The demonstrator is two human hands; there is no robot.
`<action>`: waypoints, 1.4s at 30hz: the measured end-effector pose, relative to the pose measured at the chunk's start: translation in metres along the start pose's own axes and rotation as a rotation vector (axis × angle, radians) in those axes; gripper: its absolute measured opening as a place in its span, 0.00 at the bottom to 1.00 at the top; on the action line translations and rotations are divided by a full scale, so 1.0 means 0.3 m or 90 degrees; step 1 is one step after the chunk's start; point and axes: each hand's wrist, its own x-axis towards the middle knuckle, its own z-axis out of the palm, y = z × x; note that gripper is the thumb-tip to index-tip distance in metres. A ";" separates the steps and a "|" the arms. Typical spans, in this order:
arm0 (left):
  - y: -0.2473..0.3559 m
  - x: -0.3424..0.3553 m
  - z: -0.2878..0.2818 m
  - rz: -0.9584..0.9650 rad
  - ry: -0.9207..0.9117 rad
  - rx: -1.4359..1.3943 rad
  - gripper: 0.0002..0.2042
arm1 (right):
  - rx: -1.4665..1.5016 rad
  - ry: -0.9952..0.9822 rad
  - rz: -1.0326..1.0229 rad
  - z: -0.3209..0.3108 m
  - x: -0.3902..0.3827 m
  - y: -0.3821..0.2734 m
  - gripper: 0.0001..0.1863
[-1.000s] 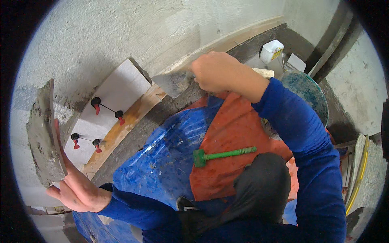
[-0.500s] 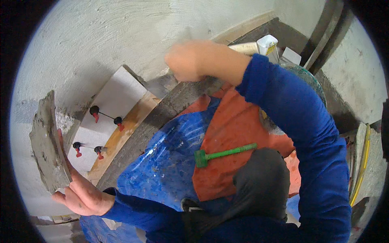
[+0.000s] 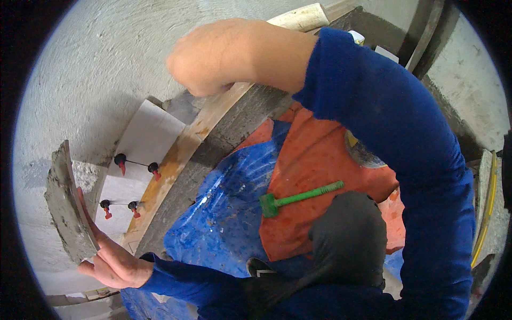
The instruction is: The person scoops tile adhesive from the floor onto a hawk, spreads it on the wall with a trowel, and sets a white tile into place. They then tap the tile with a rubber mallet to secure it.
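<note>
My left hand (image 3: 118, 265) holds up a thin tile (image 3: 68, 205) from below, its visible face coated with rough grey mortar. My fingers lie along the slab's back edge, at the far left. High in the middle my right hand (image 3: 210, 58) is closed, its back toward me, close to the plastered wall (image 3: 122, 58). Whatever its fingers grip is hidden. Between the hands, pale tiles (image 3: 152, 128) are set along a wooden strip (image 3: 154, 189), with several black-and-red tile levelling clips (image 3: 121, 164) at their joints.
A green mallet (image 3: 271, 205) lies on an orange sheet (image 3: 304, 154), beside a blue plastic sheet (image 3: 213, 213). A pale cylinder (image 3: 298, 17) rests behind my right wrist. A bucket-like round container (image 3: 362, 152) is partly hidden under my right arm. My knee (image 3: 349, 229) is bent below.
My right hand has moved left and slightly up in the view, nearer the tiles. The mortar-coated tile and my left hand sit slightly lower and farther right; the whole view has shifted a little.
</note>
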 end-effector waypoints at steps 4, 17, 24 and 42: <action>-0.051 0.018 -0.013 -0.016 -0.020 0.045 0.45 | 0.085 0.195 -0.009 0.088 -0.087 0.060 0.09; -0.328 0.066 -0.007 -0.025 -0.014 0.006 0.40 | 0.518 0.388 0.178 0.649 -0.331 0.312 0.21; -0.493 0.117 -0.037 0.015 -0.010 0.068 0.34 | 0.757 0.377 0.083 0.834 -0.277 0.372 0.23; 0.016 0.302 0.058 0.073 0.000 0.122 0.37 | 0.589 0.064 -0.076 0.660 -0.001 0.396 0.22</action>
